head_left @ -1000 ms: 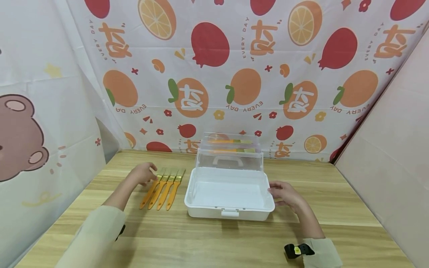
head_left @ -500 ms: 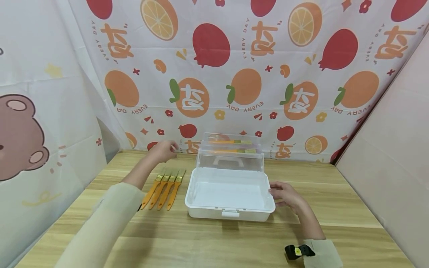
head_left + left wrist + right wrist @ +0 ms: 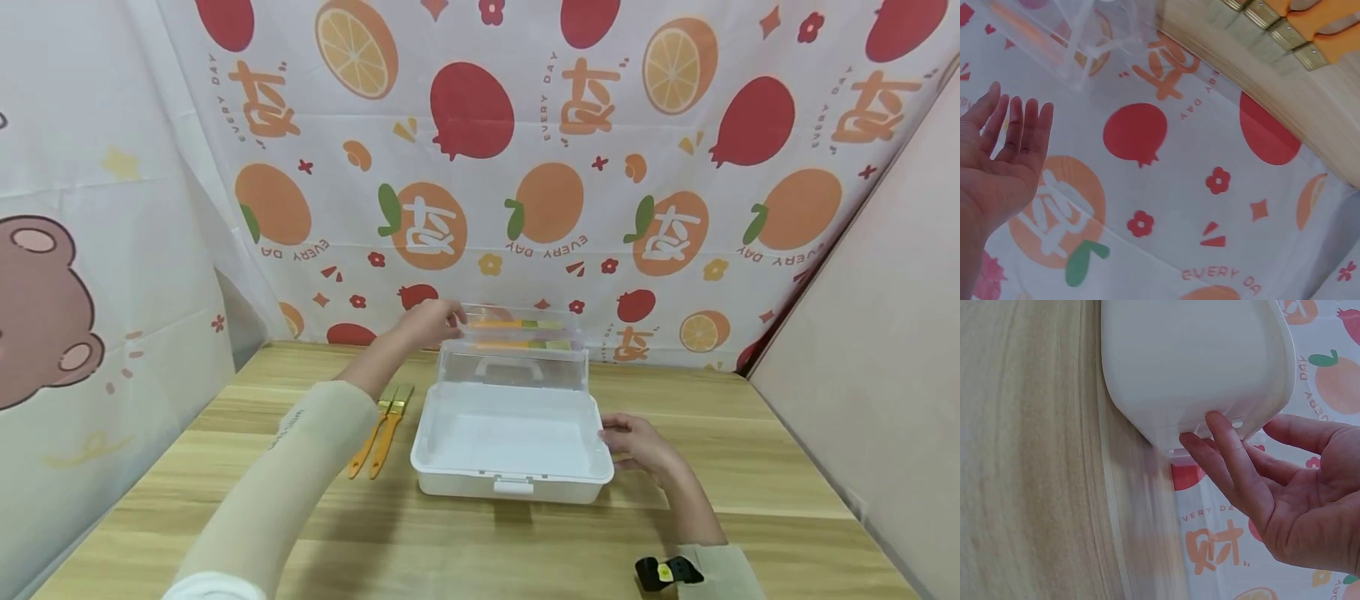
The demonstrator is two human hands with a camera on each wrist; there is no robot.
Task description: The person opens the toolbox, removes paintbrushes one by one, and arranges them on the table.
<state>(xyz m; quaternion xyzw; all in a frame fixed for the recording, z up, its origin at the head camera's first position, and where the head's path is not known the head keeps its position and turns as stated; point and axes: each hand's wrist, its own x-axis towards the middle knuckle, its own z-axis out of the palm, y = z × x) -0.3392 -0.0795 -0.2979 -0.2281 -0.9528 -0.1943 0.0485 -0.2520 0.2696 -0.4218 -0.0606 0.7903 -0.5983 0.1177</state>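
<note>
A white plastic storage box [image 3: 513, 487] stands on the table, its clear lid and tiered trays [image 3: 555, 333] folded up behind. Paintbrushes with orange handles [image 3: 502, 344] lie in the trays. My left hand [image 3: 433, 323] is at the trays' left end; the left wrist view shows this hand [image 3: 1013, 156] with fingers extended and nothing held, the clear trays [image 3: 1041, 37] just above. My right hand [image 3: 641, 443] rests on the box's right end. Fingertips [image 3: 1219, 422] touch the white wall [image 3: 1197, 362] in the right wrist view, fingers fairly straight.
Several more paintbrushes [image 3: 1291, 37] lie side by side on the table left of the box. My left sleeve [image 3: 315, 433] hides some of them in the head view. A fruit-print cloth [image 3: 480, 200] hangs behind, with white cloths at both sides.
My left hand has moved from beside the loose brushes, up and to the right, to the trays' left end. My right hand has stayed at the box's right end.
</note>
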